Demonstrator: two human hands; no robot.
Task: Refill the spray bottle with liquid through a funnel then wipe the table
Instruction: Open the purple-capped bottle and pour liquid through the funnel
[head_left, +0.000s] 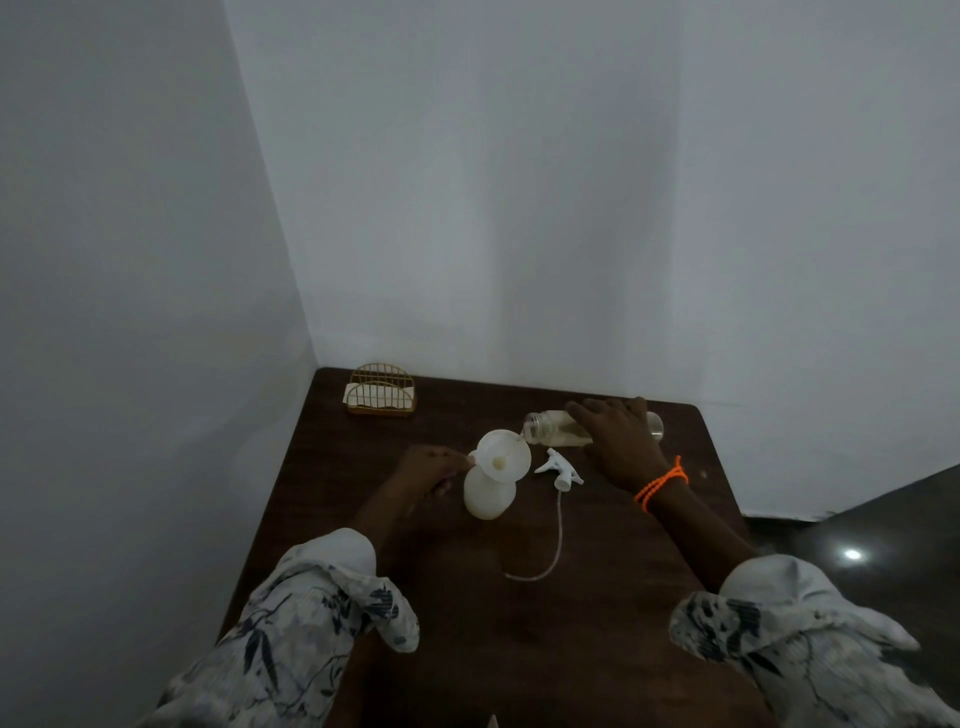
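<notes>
A white spray bottle (488, 498) stands on the dark wooden table (519, 623) with a white funnel (503, 455) in its neck. My left hand (428, 467) pinches the funnel's rim at its left side. My right hand (618, 441) grips a clear jar (550, 427) tipped on its side, mouth at the funnel's edge, with pale liquid inside. The white spray head (560, 467) lies on the table right of the bottle, its thin tube (558, 540) trailing toward me.
A gold wire napkin holder (382, 389) with white napkins stands at the table's far left corner. White walls close in behind and on the left. Dark floor (883, 545) shows past the table's right edge.
</notes>
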